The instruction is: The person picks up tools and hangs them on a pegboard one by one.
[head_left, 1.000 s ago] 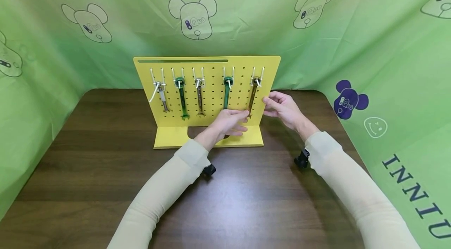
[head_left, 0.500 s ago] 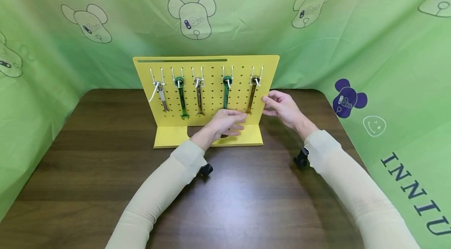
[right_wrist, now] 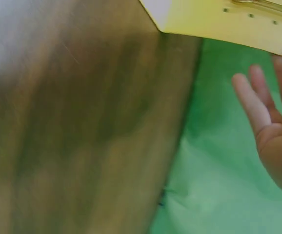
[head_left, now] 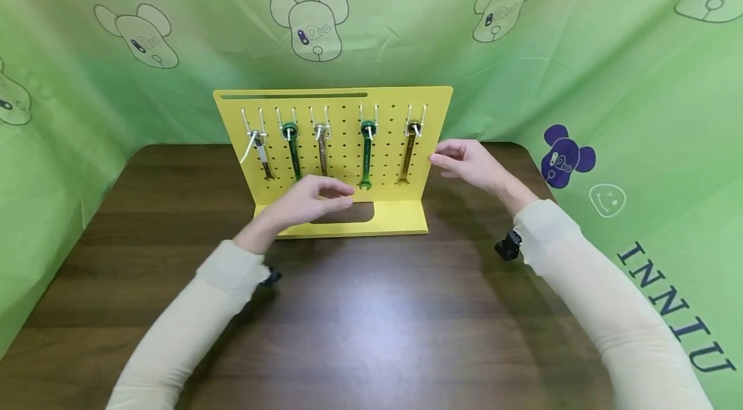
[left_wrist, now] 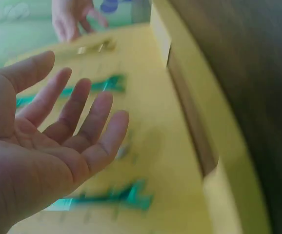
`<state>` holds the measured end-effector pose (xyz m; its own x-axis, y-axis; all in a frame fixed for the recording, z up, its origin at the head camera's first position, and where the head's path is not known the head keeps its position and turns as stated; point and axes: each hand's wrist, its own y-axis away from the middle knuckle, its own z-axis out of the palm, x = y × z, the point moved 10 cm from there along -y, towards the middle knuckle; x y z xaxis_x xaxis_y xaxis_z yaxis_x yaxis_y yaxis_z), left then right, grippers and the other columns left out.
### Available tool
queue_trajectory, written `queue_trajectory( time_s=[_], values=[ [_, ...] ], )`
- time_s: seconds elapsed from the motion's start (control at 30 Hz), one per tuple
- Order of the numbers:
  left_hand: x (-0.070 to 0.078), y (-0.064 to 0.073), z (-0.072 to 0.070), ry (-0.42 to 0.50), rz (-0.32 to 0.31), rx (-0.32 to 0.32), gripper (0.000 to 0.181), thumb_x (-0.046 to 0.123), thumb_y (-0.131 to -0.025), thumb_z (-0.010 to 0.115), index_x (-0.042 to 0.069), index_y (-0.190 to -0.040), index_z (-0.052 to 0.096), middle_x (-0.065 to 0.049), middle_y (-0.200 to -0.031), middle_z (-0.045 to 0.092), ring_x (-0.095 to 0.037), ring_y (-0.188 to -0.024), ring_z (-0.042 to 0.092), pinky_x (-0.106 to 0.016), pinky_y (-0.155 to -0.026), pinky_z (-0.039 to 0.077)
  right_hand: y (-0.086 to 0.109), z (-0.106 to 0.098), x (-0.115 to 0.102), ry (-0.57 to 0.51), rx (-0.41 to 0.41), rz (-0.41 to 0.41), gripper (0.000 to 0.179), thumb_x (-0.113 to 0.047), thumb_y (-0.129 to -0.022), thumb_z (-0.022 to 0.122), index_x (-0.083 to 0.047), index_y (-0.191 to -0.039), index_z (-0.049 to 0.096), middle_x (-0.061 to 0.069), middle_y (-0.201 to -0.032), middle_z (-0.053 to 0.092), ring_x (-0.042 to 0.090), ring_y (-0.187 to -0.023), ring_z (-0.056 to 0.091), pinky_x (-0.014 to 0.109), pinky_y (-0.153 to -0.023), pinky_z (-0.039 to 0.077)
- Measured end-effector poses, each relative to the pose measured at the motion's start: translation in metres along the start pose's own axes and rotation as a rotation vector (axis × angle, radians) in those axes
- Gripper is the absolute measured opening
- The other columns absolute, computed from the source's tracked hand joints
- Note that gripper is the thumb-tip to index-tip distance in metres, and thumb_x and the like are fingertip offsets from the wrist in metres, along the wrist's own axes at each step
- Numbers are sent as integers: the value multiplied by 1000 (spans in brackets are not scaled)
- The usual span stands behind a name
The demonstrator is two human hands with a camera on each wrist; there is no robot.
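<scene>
A yellow pegboard [head_left: 385, 168] stands upright on its base with several combination wrenches hanging from white hooks. My left hand [head_left: 307, 202] is in front of its lower left part, fingers loosely bent and holding nothing. It overlaps the lower ends of a dark green wrench [head_left: 293, 153] and a silver one [head_left: 322, 151]. Right of it hang a green wrench [head_left: 367, 158] and a bronze-coloured wrench [head_left: 408, 155]. A silver wrench with a white band [head_left: 261, 151] hangs farthest left. My right hand [head_left: 473, 164] pinches the board's right edge, thumb in front, index fingertip behind.
The board stands near the back of a dark wooden table [head_left: 371, 326]. A green printed curtain [head_left: 406, 29] surrounds the table's back and sides. The board's base [head_left: 400, 216] has a rounded cutout and projects toward me.
My left hand has come away from the bronze-coloured wrench's lower end and moved left across the board. My right hand stays at the right edge. The whole head view has shifted slightly.
</scene>
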<state>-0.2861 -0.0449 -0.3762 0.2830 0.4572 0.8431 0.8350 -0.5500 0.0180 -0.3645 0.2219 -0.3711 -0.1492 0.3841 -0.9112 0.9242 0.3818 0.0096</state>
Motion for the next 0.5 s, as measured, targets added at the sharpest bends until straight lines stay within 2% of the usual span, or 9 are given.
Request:
queue_trajectory(
  time_s=[0.1, 0.23, 0.3, 0.37, 0.5],
  values=[
    [-3, 21, -29, -51, 16, 21, 35, 36, -91, 64, 15, -120, 66, 1, -121, 63, -14, -112, 55, -37, -92, 48, 5, -9, -19, 213, 14, -52, 38, -27, -94, 62, -3, -124, 59, 13, -119, 62, 21, -100, 62, 37, -86, 53],
    [-12, 50, -67, -107, 27, 93, 39, 34, -93, 62, 7, -121, 63, -7, -119, 63, -18, -108, 58, -39, -91, 50, 17, -21, -47, 498, 78, -158, 41, -34, -97, 55, -10, -130, 57, 10, -128, 58, 26, -116, 54, 44, -96, 45],
    [-17, 65, -87, -150, 24, 172, 37, 33, -93, 63, 6, -119, 64, -6, -115, 65, -18, -103, 60, -36, -86, 52, 25, -24, -60, 625, 110, -233, 41, -32, -99, 51, -10, -133, 55, 12, -134, 54, 30, -127, 45, 48, -104, 36],
    [-21, 80, -108, -210, 47, 281, 34, 32, -91, 65, 7, -115, 67, -4, -110, 67, -19, -100, 62, -35, -83, 51, 32, -26, -72, 715, 139, -303, 39, -24, -100, 50, -7, -135, 52, 16, -137, 50, 34, -132, 38, 49, -109, 29],
    [-28, 109, -146, -310, 152, 528, 26, 27, -87, 72, 10, -106, 72, 2, -102, 69, -16, -97, 61, -22, -84, 44, 43, -30, -86, 840, 181, -397, 40, -13, -100, 47, 1, -138, 46, 23, -139, 45, 38, -137, 27, 43, -115, 15]
  ],
)
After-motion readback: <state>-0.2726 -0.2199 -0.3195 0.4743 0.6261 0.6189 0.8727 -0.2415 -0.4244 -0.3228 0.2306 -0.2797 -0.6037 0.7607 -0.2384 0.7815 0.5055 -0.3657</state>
